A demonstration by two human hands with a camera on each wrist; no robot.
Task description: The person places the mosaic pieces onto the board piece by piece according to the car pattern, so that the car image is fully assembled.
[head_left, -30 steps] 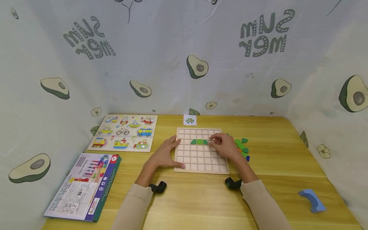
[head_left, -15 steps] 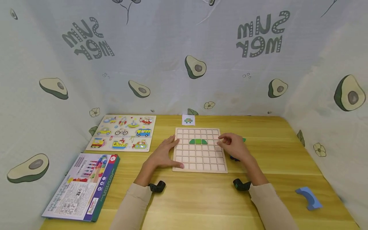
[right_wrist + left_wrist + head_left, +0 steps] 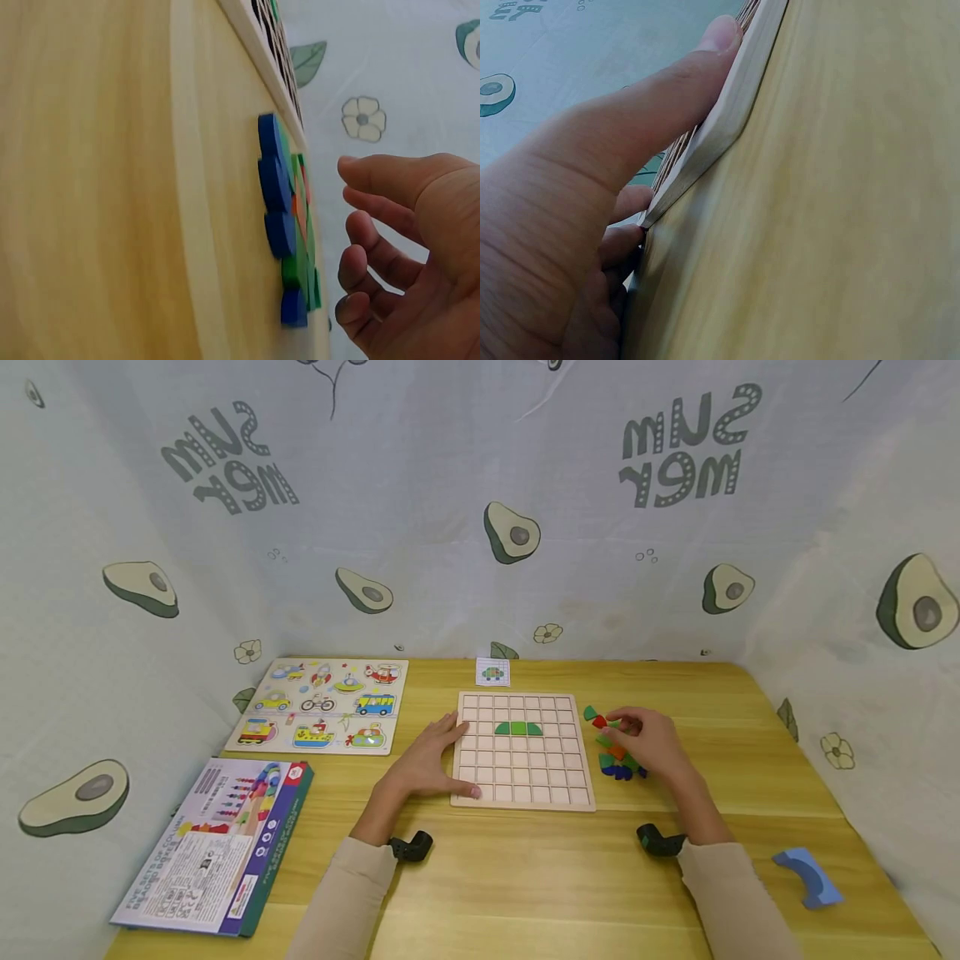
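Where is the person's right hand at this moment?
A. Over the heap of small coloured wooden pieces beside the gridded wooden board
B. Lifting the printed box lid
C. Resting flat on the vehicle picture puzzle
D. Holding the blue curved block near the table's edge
A: the right hand hovers over the heap of small coloured wooden pieces, just right of the gridded wooden board, fingers loosely curled, gripping nothing visible.

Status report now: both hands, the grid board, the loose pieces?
Left hand flat, steadying grid board. Right hand open over loose colored pieces, holding nothing. Green pieces in board. Nothing in the way.
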